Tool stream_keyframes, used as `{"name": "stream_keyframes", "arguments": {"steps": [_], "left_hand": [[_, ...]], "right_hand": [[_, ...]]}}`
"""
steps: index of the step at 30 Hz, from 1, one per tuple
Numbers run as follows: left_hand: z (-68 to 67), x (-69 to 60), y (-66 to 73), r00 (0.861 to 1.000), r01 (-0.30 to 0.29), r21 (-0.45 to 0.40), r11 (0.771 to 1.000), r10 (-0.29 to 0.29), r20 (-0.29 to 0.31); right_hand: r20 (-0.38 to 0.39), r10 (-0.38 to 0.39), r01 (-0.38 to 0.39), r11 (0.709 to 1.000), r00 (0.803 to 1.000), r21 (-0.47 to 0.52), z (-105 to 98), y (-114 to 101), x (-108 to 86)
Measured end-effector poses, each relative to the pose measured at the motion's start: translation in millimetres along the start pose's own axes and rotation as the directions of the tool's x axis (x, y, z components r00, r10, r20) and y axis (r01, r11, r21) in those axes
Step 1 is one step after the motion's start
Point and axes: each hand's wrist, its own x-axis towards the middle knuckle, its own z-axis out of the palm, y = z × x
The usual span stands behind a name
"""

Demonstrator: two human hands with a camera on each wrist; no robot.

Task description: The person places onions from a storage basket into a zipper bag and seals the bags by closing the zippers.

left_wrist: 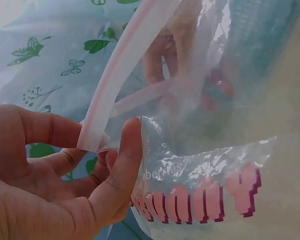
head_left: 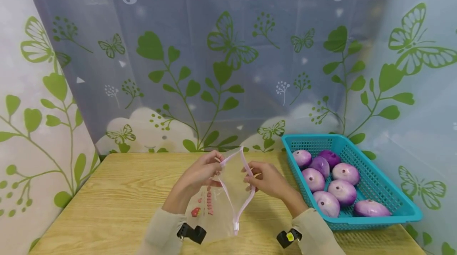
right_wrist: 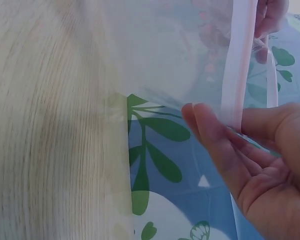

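Observation:
A clear zip bag [head_left: 235, 183] with a pink zip edge and pink-red print stands spread between both hands, its mouth gaping upward. My left hand [head_left: 201, 171] pinches the zip edge on the left side; in the left wrist view its thumb and fingers [left_wrist: 127, 150] grip the rim near the printed letters. On the other side my right hand [head_left: 267, 177] pinches the opposite edge, seen also in the right wrist view with the pink strip [right_wrist: 238, 65] between thumb and fingers. A white slider [head_left: 236, 226] sits at the zip's near end. Nothing shows inside the bag.
A turquoise basket [head_left: 403, 207] stands at the table's right side, close to my right forearm. Several peeled purple onions [head_left: 342, 192] lie in it. The wooden table [head_left: 125, 191] meets a patterned curtain [head_left: 185, 48] at the back and sides.

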Motion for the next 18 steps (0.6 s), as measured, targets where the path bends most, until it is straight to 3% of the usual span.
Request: {"name": "stream_keyframes", "arguments": {"steps": [9, 18], "left_hand": [[-2.7, -5.4, -10.5, 0.998, -0.048, 0.001, 0.999, 0.048, 0.048], [-5.1, -6.8, -18.7, 0.998, -0.039, -0.026, 0.999, 0.040, 0.054]], "right_hand": [[0.010, 0.004, -0.005, 1.000, 1.000, 0.018, 2, 8, -4.4], [0.027, -0.024, 0.023, 0.999, 0.999, 0.029, 1, 13, -5.9]]}}
